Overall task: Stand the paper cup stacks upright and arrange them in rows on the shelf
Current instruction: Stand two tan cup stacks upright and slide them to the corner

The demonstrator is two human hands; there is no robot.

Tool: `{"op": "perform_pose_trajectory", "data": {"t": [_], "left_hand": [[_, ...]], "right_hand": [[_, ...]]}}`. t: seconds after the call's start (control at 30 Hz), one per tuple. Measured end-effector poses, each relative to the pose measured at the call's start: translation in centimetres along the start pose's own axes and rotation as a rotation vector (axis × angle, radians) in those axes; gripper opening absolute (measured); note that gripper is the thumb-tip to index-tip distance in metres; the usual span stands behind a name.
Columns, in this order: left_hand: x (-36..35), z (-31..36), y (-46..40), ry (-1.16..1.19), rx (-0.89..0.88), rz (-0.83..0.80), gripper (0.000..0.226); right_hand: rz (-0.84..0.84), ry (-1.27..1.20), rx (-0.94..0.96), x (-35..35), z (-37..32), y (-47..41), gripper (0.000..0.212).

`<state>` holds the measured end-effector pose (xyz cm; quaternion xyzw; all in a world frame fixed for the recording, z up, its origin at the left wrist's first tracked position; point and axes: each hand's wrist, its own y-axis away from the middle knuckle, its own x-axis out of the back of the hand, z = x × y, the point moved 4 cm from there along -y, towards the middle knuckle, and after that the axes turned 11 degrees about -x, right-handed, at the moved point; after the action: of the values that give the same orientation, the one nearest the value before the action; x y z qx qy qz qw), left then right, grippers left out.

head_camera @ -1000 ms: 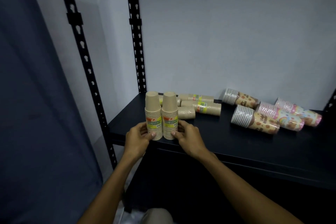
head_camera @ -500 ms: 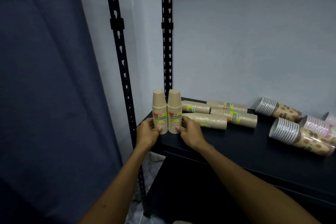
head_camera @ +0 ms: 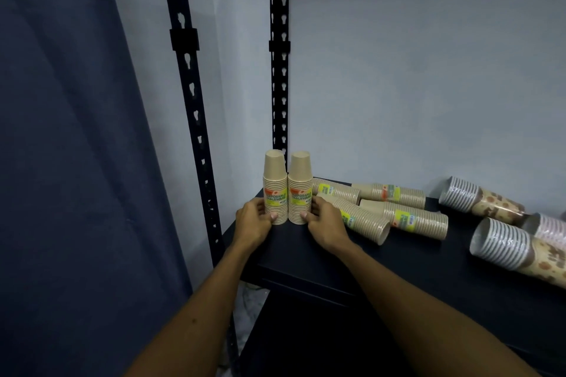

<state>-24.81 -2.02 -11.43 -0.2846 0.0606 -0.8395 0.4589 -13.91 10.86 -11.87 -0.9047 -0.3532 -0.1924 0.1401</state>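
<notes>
tan cup stacks [head_camera: 288, 190], black shelf [head_camera: 398, 269]

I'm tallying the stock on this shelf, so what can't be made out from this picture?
- Patterned paper cup stacks lying at the right: head view, cut off by the frame's right edge, so their number is uncertain.
- Yellow labels on the two upright brown paper cup stacks: small print too small.
- Brown cup stack lying behind the right hand: partly hidden by the upright stacks and hand.

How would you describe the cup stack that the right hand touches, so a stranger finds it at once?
Find the black shelf and its left corner, where two brown stacks stand upright. It is the right-hand stack, at the right hand; its twin is by the left hand.
</notes>
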Motion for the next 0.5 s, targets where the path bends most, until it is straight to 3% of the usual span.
{"op": "perform_pose_trajectory", "data": {"t": [0.5], "left_hand": [[-1.5,-1.8,-1.7,0.003,-0.045,0.082,0.039]], "right_hand": [[-0.001,-0.104,0.024,-0.4,1.6,-2.3,0.043]]}}
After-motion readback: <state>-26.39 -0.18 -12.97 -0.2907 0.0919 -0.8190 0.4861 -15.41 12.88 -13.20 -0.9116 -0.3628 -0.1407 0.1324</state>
